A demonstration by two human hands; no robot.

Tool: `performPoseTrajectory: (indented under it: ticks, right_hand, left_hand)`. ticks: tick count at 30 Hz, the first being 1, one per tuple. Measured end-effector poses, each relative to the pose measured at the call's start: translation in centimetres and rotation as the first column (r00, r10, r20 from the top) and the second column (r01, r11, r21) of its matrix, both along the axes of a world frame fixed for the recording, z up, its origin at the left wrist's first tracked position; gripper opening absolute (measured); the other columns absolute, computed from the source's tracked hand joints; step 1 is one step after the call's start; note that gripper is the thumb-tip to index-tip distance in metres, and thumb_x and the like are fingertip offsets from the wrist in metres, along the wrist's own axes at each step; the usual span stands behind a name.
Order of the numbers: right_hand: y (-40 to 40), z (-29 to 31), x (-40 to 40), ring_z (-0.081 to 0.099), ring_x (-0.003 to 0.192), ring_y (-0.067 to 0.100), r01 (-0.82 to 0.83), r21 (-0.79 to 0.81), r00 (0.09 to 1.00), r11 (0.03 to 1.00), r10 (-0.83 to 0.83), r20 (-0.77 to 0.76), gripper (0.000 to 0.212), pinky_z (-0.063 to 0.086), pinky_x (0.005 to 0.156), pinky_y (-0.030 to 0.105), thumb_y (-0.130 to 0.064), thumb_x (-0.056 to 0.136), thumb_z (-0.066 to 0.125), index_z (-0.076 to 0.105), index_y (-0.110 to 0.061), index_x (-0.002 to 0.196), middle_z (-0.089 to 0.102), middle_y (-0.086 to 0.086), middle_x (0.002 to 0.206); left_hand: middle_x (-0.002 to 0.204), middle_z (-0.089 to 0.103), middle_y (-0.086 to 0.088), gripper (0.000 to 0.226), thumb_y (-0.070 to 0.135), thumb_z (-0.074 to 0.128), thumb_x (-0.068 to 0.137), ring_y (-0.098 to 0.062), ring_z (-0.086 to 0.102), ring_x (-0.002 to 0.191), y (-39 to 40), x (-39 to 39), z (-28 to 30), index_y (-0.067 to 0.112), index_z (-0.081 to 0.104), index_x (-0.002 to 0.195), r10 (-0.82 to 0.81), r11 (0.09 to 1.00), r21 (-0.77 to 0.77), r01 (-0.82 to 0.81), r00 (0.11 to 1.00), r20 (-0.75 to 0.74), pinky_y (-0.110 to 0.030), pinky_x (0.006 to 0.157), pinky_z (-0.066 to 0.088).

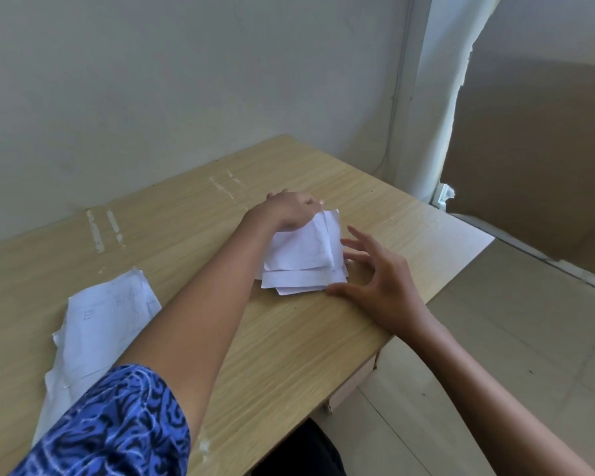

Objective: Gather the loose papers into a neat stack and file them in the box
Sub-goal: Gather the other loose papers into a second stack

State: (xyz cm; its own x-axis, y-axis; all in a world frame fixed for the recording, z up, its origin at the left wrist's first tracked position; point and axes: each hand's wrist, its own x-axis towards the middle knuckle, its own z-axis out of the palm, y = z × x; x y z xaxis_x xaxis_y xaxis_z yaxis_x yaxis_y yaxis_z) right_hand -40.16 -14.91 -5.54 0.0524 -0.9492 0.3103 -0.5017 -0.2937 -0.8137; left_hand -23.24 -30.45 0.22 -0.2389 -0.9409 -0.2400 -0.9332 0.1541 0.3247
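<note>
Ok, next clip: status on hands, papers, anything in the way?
Left hand pinching small pile at its far corner. Right hand open, fingers at pile's right edge. Second paper pile loose at left. No box in view.

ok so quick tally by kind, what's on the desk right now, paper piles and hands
Piles of white printed paper: 2, a small untidy pile under the hands and a larger loose pile at the desk's left
Bare hands: 2, left hand on the small pile, right hand open beside it
Total: 4
</note>
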Motion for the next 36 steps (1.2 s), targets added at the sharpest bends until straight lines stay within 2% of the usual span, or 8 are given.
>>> performPoseTrajectory:
  ticks: [7,12,17,23,27,30,33,36]
  right_hand:
    - [-0.7,1.5,-0.4,0.022,0.151,0.019,0.205,0.228,0.978,0.952,-0.193,-0.076,0.083,0.023,0.122,0.040,-0.050,0.083,0.073,0.039,-0.016,0.150,0.039,0.003,0.157]
    - [-3.3,0.2,3.3,0.013,0.150,0.042,0.231,0.293,0.927,0.928,-0.118,-0.356,0.054,0.003,0.125,0.046,-0.054,0.101,0.025,0.055,-0.009,0.095,0.043,0.018,0.143]
    - [-2.7,-0.4,5.2,0.008,0.155,0.022,0.255,0.165,0.879,0.953,-0.157,-0.451,0.053,0.002,0.125,0.044,-0.035,0.106,0.024,0.041,-0.004,0.145,0.027,0.011,0.163]
    - [-2.5,-0.6,5.2,0.010,0.155,0.022,0.286,0.136,0.855,0.949,-0.189,-0.483,0.055,0.002,0.125,0.041,-0.037,0.104,0.036,0.036,-0.005,0.148,0.026,0.008,0.164]
    - [-2.6,-0.6,5.2,0.012,0.154,0.020,0.300,0.117,0.855,0.947,-0.212,-0.474,0.056,0.001,0.125,0.041,-0.038,0.103,0.039,0.035,-0.007,0.149,0.027,0.007,0.163]
    - [-2.5,-0.5,5.2,0.012,0.154,0.021,0.300,0.110,0.852,0.948,-0.214,-0.478,0.056,0.002,0.125,0.041,-0.038,0.103,0.038,0.033,-0.006,0.149,0.028,0.007,0.163]
    - [-2.4,-0.4,5.2,0.013,0.154,0.022,0.293,0.095,0.854,0.951,-0.216,-0.474,0.057,0.002,0.125,0.040,-0.038,0.103,0.038,0.034,-0.006,0.150,0.028,0.007,0.163]
    - [-2.5,-0.3,5.2,0.017,0.153,0.023,0.319,0.102,0.875,0.942,-0.252,-0.413,0.056,0.007,0.125,0.038,-0.038,0.101,0.042,0.040,-0.004,0.146,0.030,0.009,0.162]
  left_hand:
    - [0.143,0.049,-0.011,0.048,0.039,0.033,0.100,-0.036,0.039,0.135,4.1,3.8,-0.5,0.023,0.053,0.141,0.375,0.877,-0.214,-0.429,0.892,-0.251,-0.045,0.108,0.037]
    - [0.150,0.044,-0.024,0.074,0.058,0.022,0.097,-0.043,0.033,0.142,8.4,4.0,-3.9,0.006,0.049,0.143,0.535,0.829,-0.172,-0.532,0.844,-0.028,-0.052,0.120,0.019]
    - [0.169,0.016,-0.008,0.073,0.053,0.029,0.102,-0.039,0.001,0.155,9.6,-0.4,-4.9,0.012,0.019,0.161,0.462,0.860,-0.173,-0.481,0.876,-0.141,-0.057,0.121,-0.007]
    - [0.146,0.053,-0.009,0.056,0.033,0.048,0.096,-0.035,0.045,0.128,10.9,-0.8,-5.6,0.010,0.045,0.146,0.470,0.779,-0.409,-0.475,0.875,-0.119,-0.046,0.100,0.038]
    - [0.141,0.053,-0.015,0.056,0.026,0.052,0.095,-0.035,0.046,0.125,10.7,-1.3,-4.7,0.004,0.041,0.145,0.452,0.793,-0.381,-0.475,0.878,-0.156,-0.040,0.100,0.037]
    - [0.144,0.052,-0.017,0.066,0.016,0.057,0.088,-0.034,0.048,0.131,10.2,-0.5,-4.3,0.003,0.036,0.150,0.327,0.844,-0.296,-0.448,0.866,-0.378,-0.039,0.109,0.032]
    - [0.147,0.050,-0.011,0.067,0.022,0.058,0.089,-0.032,0.047,0.135,10.4,1.5,-3.7,0.010,0.037,0.151,0.355,0.836,-0.118,-0.536,0.693,-0.627,-0.040,0.108,0.040]
    - [0.146,0.048,-0.016,0.062,0.048,0.052,0.094,-0.039,0.041,0.133,11.2,3.4,-3.8,0.005,0.052,0.138,0.558,0.722,-0.245,-0.647,0.754,-0.346,-0.045,0.106,0.038]
